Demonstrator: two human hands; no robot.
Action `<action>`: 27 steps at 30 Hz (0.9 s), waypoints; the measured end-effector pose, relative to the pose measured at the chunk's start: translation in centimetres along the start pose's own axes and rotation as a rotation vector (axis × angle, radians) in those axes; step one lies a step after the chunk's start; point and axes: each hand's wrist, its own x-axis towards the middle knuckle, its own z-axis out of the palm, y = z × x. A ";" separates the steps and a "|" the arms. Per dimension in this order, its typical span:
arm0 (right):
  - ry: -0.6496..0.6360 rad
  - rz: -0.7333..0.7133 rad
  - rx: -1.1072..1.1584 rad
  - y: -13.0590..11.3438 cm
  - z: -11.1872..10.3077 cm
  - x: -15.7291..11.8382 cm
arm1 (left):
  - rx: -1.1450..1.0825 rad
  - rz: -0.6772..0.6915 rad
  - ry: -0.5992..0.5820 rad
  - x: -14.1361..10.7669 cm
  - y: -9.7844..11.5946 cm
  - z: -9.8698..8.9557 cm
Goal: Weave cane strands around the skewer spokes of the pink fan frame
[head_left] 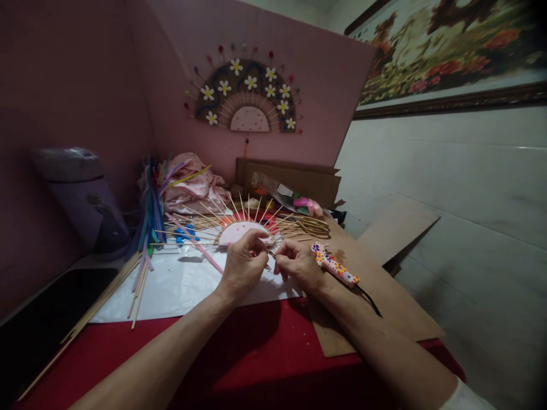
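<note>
Our left hand [247, 259] and right hand [298, 263] pinch something tiny beside the pink half-round fan base [243, 232]; no lettering is legible.

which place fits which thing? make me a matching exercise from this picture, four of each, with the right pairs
1. flowered fan
2. patterned tool
3. framed picture
4. spotted pale half-disc below the flowered fan

A. on the tiled wall
B. partly behind the left hand
C. up on the pink panel
D. on brown cardboard

Pairs: 1-C, 2-D, 3-A, 4-B
</note>
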 end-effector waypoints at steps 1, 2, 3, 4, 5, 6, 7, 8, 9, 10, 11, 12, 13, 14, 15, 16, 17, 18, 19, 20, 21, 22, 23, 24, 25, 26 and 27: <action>0.013 -0.007 -0.015 0.1 -0.1 0.0 | -0.031 -0.019 -0.019 0.1 0.0 -0.1; 0.030 -0.016 -0.034 0.1 -0.1 0.0 | -0.068 -0.046 -0.043 0.2 -0.1 -0.2; 0.050 -0.026 -0.057 0.2 -0.2 0.0 | -0.105 -0.081 -0.070 0.4 -0.1 -0.3; 0.070 -0.037 -0.082 0.4 -0.3 -0.1 | -0.134 -0.120 -0.094 0.5 -0.1 -0.4; 0.085 -0.048 -0.109 0.5 -0.3 -0.1 | -0.149 -0.158 -0.114 0.6 0.0 -0.5; 0.095 -0.060 -0.137 0.5 -0.4 -0.1 | -0.146 -0.187 -0.134 0.7 0.1 -0.6; 0.102 -0.074 -0.166 0.6 -0.4 -0.2 | -0.118 -0.202 -0.156 0.8 0.2 -0.7; 0.107 -0.088 -0.196 0.6 -0.4 -0.2 | -0.065 -0.199 -0.177 0.7 0.3 -0.7; 0.108 -0.102 -0.224 0.6 -0.5 -0.2 | 0.008 -0.176 -0.195 0.7 0.4 -0.8; 0.107 -0.116 -0.248 0.6 -0.5 -0.2 | 0.093 -0.134 -0.206 0.6 0.4 -0.8; 0.105 -0.128 -0.265 0.6 -0.5 -0.2 | 0.181 -0.077 -0.212 0.5 0.5 -0.8; 0.105 -0.137 -0.273 0.6 -0.5 -0.3 | 0.265 -0.012 -0.213 0.5 0.4 -0.8; 0.102 -0.143 -0.276 0.5 -0.5 -0.3 | 0.334 0.050 -0.213 0.4 0.4 -0.9; 0.100 -0.151 -0.279 0.5 -0.5 -0.3 | 0.383 0.100 -0.215 0.4 0.3 -0.9; 0.100 -0.158 -0.284 0.5 -0.5 -0.3 | 0.416 0.136 -0.217 0.4 0.2 -0.9; 0.100 -0.166 -0.294 0.4 -0.5 -0.3 | 0.437 0.157 -0.216 0.4 0.1 -1.0; 0.100 -0.175 -0.307 0.3 -0.5 -0.4 | 0.452 0.167 -0.213 0.4 0.1 -1.0; 0.095 -0.185 -0.325 0.3 -0.5 -0.4 | 0.465 0.171 -0.210 0.4 0.0 -1.0; 0.084 -0.195 -0.346 0.2 -0.5 -0.4 | 0.481 0.175 -0.209 0.4 0.0 -1.0; 0.072 -0.206 -0.369 0.2 -0.5 -0.5 | 0.501 0.183 -0.210 0.4 0.1 -1.0; 0.061 -0.216 -0.394 0.2 -0.5 -0.5 | 0.523 0.191 -0.209 0.4 0.1 -1.0; 0.053 -0.225 -0.419 0.2 -0.5 -0.6 | 0.541 0.196 -0.206 0.4 0.1 -0.9; 0.052 -0.231 -0.443 0.2 -0.4 -0.6 | 0.553 0.196 -0.200 0.4 0.1 -0.9; 0.057 -0.236 -0.462 0.2 -0.4 -0.7 | 0.559 0.193 -0.194 0.3 0.1 -0.8; 0.063 -0.239 -0.478 0.2 -0.4 -0.7 | 0.559 0.188 -0.186 0.3 0.1 -0.8; 0.067 -0.242 -0.492 0.3 -0.3 -0.7 | 0.556 0.184 -0.179 0.3 0.1 -0.7; 0.066 -0.248 -0.506 0.2 -0.3 -0.7 | 0.553 0.181 -0.173 0.2 0.0 -0.7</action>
